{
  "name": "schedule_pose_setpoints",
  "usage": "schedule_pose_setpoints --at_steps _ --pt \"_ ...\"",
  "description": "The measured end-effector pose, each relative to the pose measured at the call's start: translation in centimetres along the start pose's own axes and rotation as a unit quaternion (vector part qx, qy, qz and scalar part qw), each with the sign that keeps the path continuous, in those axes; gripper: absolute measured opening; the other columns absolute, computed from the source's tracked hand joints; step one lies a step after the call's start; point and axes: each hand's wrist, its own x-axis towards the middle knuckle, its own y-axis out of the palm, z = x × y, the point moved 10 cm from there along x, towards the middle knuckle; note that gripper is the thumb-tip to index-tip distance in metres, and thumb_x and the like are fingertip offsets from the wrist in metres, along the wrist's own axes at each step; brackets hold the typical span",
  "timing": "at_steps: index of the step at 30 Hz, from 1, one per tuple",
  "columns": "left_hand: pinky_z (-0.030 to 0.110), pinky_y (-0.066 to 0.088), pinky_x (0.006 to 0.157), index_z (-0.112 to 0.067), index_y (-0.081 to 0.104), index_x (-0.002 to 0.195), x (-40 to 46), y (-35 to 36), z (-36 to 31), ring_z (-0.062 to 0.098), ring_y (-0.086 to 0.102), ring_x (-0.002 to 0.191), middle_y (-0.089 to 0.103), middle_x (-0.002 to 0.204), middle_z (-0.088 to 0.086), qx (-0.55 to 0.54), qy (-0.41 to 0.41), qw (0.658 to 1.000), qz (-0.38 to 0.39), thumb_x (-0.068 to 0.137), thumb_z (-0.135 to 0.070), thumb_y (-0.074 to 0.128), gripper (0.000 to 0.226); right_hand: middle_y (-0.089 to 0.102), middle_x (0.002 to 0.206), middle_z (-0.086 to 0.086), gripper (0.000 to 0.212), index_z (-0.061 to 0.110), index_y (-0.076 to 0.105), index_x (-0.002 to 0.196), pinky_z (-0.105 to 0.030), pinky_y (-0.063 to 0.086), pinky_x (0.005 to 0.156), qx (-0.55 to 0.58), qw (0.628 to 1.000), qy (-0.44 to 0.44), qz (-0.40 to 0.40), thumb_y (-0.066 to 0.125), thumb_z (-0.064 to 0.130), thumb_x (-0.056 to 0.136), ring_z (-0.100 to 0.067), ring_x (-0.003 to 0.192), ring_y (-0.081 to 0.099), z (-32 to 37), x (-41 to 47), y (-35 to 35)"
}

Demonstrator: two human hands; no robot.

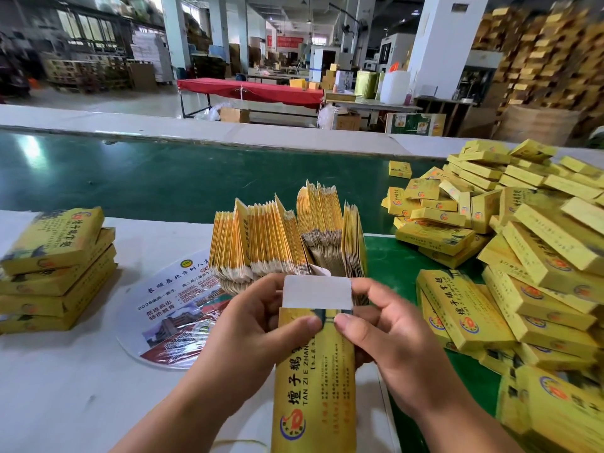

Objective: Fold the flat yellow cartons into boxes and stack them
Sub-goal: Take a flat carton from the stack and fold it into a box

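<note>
- Head view: the yellow carton [313,380] is lying long-ways, pointing away from the person toward the bundle of flat cartons [287,237] just past it.
- The white end flap [317,291] is sticking up at the carton's far end.
- The left hand [261,318] and right hand [392,331] are both pinching the carton just under the flap, thumbs nearly touching.
- I think both hands are equally near for folding the flap.

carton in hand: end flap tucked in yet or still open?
Still open. The carton has its white end flap standing up past the yellow body, untucked, with the left hand and right hand pinching just below it.
</note>
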Motion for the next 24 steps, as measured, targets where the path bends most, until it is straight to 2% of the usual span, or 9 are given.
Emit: schedule_pose_setpoints --at_steps 5,9,13,15,16,18,20,22,24 --pt "0.035 0.058 0.063 -0.014 0.068 0.095 0.0 -0.4 -0.6 0.032 0.068 0.074 0.070 0.088 0.019 0.004 0.034 0.999 -0.033 0.072 -0.012 0.075 0.024 0.070 0.079 -0.026 0.034 0.020 0.071 0.116 -0.034 0.056 0.053 -0.005 1.000 -0.023 -0.010 0.069 0.030 0.084 -0.027 0.066 0.070 0.2 0.0 -0.4" --pt "0.038 0.053 0.060 -0.009 0.069 0.080 -0.2 -0.8 -0.6 0.032 0.062 0.067 0.064 0.082 0.029 -0.006 0.043 0.997 -0.058 0.071 -0.013 0.075 0.012 0.068 0.071 -0.025 0.029 0.016 0.077 0.104 -0.032 0.055 0.048 -0.012 0.999 -0.034 -0.023 0.071 0.030 0.079 -0.027 0.060 0.067 0.5 0.1 -0.6" --pt "0.040 0.049 0.063 -0.006 0.069 0.081 -0.3 -1.0 -0.6 0.030 0.059 0.069 0.061 0.082 0.035 -0.001 0.039 0.997 -0.064 0.072 -0.032 0.080 0.030 0.070 0.067 -0.011 0.027 0.015 0.077 0.101 -0.036 0.057 0.054 -0.020 0.998 -0.041 -0.033 0.069 0.029 0.080 -0.023 0.062 0.068 0.7 0.0 -0.7" --pt "0.028 0.048 0.058 -0.003 0.068 0.082 -0.2 -0.9 -0.3 0.021 0.058 0.064 0.061 0.072 0.026 0.018 0.029 0.998 -0.058 0.078 -0.045 0.074 0.043 0.066 0.064 -0.013 0.027 0.017 0.078 0.101 -0.041 0.056 0.055 -0.050 0.996 -0.051 -0.055 0.069 0.032 0.079 -0.026 0.058 0.063 0.8 -0.1 -1.1" --pt "0.022 0.047 0.055 -0.001 0.067 0.082 -0.1 -0.9 0.0 0.017 0.058 0.060 0.062 0.068 0.018 0.019 0.015 0.998 -0.052 0.081 -0.048 0.071 0.047 0.065 0.065 -0.018 0.027 0.020 0.078 0.100 -0.045 0.053 0.055 -0.070 0.994 -0.056 -0.064 0.069 0.034 0.079 -0.033 0.057 0.059 0.8 -0.1 -1.2" --pt "0.017 0.045 0.051 -0.001 0.067 0.082 0.0 -0.8 0.6 0.013 0.056 0.055 0.062 0.065 0.010 0.018 -0.012 0.999 -0.041 0.081 -0.043 0.067 0.042 0.064 0.069 -0.023 0.024 0.025 0.078 0.099 -0.045 0.049 0.055 -0.113 0.989 -0.069 -0.073 0.069 0.035 0.080 -0.036 0.058 0.055 1.0 -0.2 -1.2" --pt "0.017 0.045 0.052 -0.004 0.068 0.082 0.1 -0.9 0.7 0.014 0.054 0.057 0.062 0.067 0.012 0.018 -0.021 0.999 -0.039 0.081 -0.036 0.072 0.032 0.065 0.068 -0.015 0.018 0.027 0.078 0.098 -0.041 0.047 0.056 -0.134 0.985 -0.079 -0.078 0.069 0.031 0.082 -0.028 0.060 0.055 1.1 -0.3 -1.2" --pt "0.021 0.045 0.054 -0.006 0.069 0.084 0.2 -1.0 0.5 0.018 0.053 0.061 0.060 0.069 0.018 0.028 -0.012 0.999 -0.043 0.079 -0.031 0.073 0.026 0.066 0.069 -0.014 0.019 0.026 0.078 0.096 -0.042 0.050 0.056 -0.130 0.985 -0.078 -0.077 0.069 0.034 0.082 -0.022 0.063 0.059 1.2 -0.3 -1.2" --pt "0.032 0.045 0.060 -0.009 0.070 0.087 0.1 -1.0 0.5 0.024 0.053 0.066 0.056 0.075 0.034 0.042 -0.006 0.998 -0.051 0.077 -0.027 0.071 0.021 0.066 0.067 -0.011 0.027 0.023 0.077 0.095 -0.036 0.050 0.056 -0.123 0.987 -0.068 -0.072 0.069 0.042 0.078 -0.017 0.062 0.060 1.0 -0.3 -1.1"
